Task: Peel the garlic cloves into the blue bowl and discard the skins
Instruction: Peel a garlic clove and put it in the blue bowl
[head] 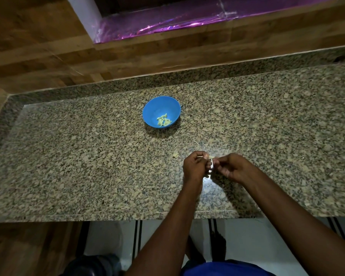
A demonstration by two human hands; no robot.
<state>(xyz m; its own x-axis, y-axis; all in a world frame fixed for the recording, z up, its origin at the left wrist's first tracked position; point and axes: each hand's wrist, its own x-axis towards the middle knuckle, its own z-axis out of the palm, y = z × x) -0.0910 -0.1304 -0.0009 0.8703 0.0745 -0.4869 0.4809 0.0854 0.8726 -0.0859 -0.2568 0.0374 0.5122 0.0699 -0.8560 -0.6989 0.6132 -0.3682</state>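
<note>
Both hands are pinching one clove between them, left hand and right hand meeting fingertip to fingertip just above the counter. I judge I am mid-peel; next the skin must come free, then the clove goes forward and left to the one bowl, well beyond my hands. Several peeled cloves lie inside, too bunched to count. Two skin scraps rest near my hands: a flake and a strand.
</note>
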